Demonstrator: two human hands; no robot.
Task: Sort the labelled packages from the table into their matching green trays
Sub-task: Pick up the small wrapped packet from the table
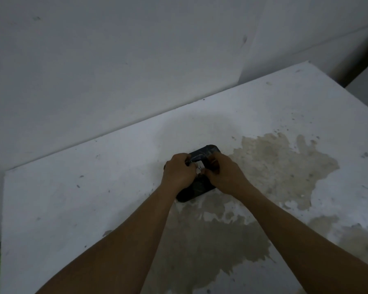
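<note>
The single head view looks steeply down, close over the stained white table (72,209).

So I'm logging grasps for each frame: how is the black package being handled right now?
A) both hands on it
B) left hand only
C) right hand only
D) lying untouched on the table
A: the left hand and the right hand both close over the black package, which lies on the stained white table.
</note>
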